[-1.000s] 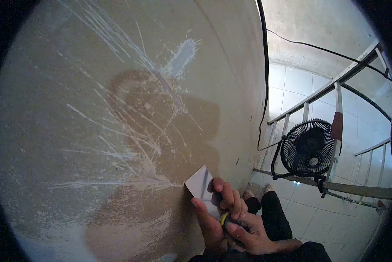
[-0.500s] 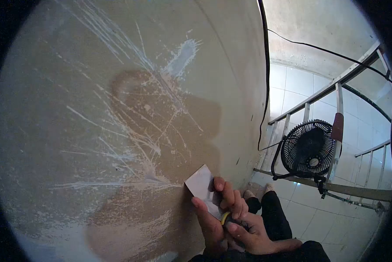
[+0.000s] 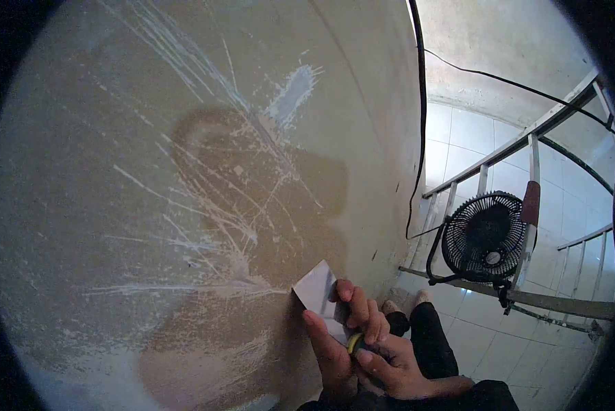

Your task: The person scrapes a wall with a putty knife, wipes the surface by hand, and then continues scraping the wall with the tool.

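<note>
Both hands are together at the lower middle, around a putty knife point(image 3: 316, 286) with a broad, pale metal blade and a dark and yellow handle. My right hand point(image 3: 393, 363) is closed about the handle, its thumb over the dark end and its wrist reaching in from the right. On the left side, my left hand point(image 3: 329, 357) presses a digit along the blade's lower edge; its palm is partly hidden. The blade's left corner overlaps the wall point(image 3: 300, 185) at the end of a pale scratch line. White filler point(image 3: 294, 92) and scraped streaks mark the wall above.
A black fan point(image 3: 484, 236) is fixed to a metal ladder-like frame point(image 3: 482, 179) at the right. A black cable point(image 3: 421, 103) hangs along the wall corner. Below are the white tiled floor point(image 3: 489, 342) and my dark-trousered legs point(image 3: 432, 342).
The view has shifted slightly, moving the wall marks a little right and down. The putty knife's blade shows a slightly different angle and shading; both hands keep their hold.
</note>
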Demonstrator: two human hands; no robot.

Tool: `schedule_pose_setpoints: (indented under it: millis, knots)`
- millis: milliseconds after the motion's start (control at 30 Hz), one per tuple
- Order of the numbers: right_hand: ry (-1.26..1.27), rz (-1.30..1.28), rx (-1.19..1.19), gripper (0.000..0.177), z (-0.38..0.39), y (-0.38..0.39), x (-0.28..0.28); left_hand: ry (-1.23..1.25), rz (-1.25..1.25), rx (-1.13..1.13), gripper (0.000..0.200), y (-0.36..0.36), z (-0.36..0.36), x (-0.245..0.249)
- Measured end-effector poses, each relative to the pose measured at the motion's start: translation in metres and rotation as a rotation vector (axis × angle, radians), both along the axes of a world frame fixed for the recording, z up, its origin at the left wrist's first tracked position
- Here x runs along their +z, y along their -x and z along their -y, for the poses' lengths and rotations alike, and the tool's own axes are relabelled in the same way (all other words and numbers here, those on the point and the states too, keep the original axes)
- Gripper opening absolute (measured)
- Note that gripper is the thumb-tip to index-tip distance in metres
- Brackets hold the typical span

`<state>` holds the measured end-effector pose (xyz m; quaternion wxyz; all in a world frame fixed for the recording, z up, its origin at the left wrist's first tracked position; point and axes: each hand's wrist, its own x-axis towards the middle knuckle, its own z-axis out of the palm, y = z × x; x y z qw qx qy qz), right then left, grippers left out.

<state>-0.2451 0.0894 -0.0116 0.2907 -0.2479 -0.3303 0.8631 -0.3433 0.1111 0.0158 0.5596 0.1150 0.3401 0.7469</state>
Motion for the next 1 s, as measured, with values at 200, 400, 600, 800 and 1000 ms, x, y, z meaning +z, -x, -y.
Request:
schedule_pose_setpoints:
  millis: [200,400,600,800,1000]
  knots:
    - [-0.078,0.034,-0.015,0.023,0.001,0.001,-0.003,0.003,0.019,-0.004,0.058,0.0,0.001,0.0]
    - [-0.053,-0.009,-0.016,0.026,-0.004,0.002,0.004,-0.008,0.039,0.013,0.057,-0.001,-0.001,-0.001]
    - [-0.122,0.042,-0.089,0.025,-0.007,0.005,0.005,-0.01,0.038,-0.009,0.056,-0.001,-0.004,0.001]
    - [-0.137,0.028,-0.05,0.025,-0.007,0.003,0.004,-0.006,0.068,0.031,0.057,-0.004,-0.004,0.001]
    - [-0.058,-0.033,-0.035,0.023,-0.006,0.002,0.008,-0.039,0.051,0.006,0.056,-0.001,-0.002,0.0]
